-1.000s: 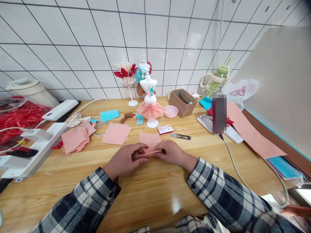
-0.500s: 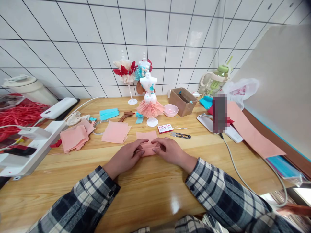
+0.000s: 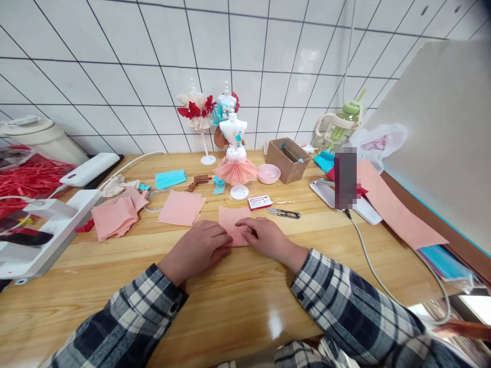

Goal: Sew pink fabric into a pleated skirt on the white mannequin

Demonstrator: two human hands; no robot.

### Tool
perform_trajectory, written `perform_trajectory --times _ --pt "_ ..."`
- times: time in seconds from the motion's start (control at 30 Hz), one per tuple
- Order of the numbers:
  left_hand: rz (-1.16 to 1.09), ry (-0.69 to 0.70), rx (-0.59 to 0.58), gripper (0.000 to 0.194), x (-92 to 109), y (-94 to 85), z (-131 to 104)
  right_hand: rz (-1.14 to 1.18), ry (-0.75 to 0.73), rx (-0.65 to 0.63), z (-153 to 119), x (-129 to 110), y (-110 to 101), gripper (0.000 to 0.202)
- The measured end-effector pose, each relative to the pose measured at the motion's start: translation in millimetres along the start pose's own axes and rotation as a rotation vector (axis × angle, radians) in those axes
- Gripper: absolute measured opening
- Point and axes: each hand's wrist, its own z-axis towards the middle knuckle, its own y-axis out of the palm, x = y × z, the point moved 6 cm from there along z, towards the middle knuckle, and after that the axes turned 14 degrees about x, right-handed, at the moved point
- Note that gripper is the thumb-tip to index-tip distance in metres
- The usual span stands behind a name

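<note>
A pink square of thin material (image 3: pixel 235 215) lies on the wooden table in front of me, with faint crease lines across it. My left hand (image 3: pixel 199 249) rests palm down at its left side, fingers extended and touching its edge. At the right side my right hand (image 3: pixel 267 237) bends over the square, index finger stretched out and thumb apart, both touching the surface. Beyond it stands a white mannequin (image 3: pixel 235 130) in a pleated pink skirt. Small scissors (image 3: pixel 284 212) and a red-and-white box (image 3: pixel 260 202) lie behind my right hand.
Pink squares (image 3: pixel 180 208) and a crumpled pink pile (image 3: pixel 115 217) lie left, near a white power strip (image 3: pixel 69 230). Blue strips (image 3: pixel 171 179), a pink bowl (image 3: pixel 269 174) and a brown box (image 3: pixel 287 159) sit farther back. A cable (image 3: pixel 370 260) runs along the right.
The raised fold of the pink square is let go and lies flatter. My left hand has moved slightly left and turned palm down; the fingers of my right hand have spread from their pinch.
</note>
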Motion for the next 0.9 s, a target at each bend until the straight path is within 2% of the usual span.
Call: perform_trajectory --times 0.13,0.27,0.37,0.43,0.6,0.7,0.83,0.9 --pt "0.03 -0.019 -0.026 0.024 1.4 5.0 1.9 -0.042 -0.019 0.03 -1.8 -1.4 -1.2 0.034" --pt "0.024 -0.051 -0.033 0.024 -0.4 7.2 1.5 -0.039 -0.14 0.142 -4.2 -10.9 -17.4 0.029" --pt "-0.036 -0.11 -0.03 0.023 -5.1 7.6 -1.0 0.021 -0.297 0.084 -8.3 -20.9 -20.6 0.038" --pt "-0.084 -0.164 -0.023 0.022 -9.2 7.2 -3.1 0.019 -0.336 0.023 -9.6 -21.2 -15.9 0.044" --pt "-0.209 -0.299 -0.003 0.018 -15.6 5.1 -6.4 -0.001 -0.266 0.042 -4.2 -8.1 -5.7 0.018" --pt "-0.255 -0.381 -0.016 0.036 -18.6 7.6 -7.4 0.04 -0.225 0.047 -2.4 -3.5 -5.0 0.018" --pt "-0.252 -0.41 -0.01 0.024 -21.9 10.3 -7.2 0.067 -0.166 0.014 -3.3 -4.0 -8.4 0.02" --pt "-0.257 -0.419 0.0 0.025 -23.3 10.4 -7.0 0.065 -0.115 0.009 -3.9 -4.4 -10.2 0.024"
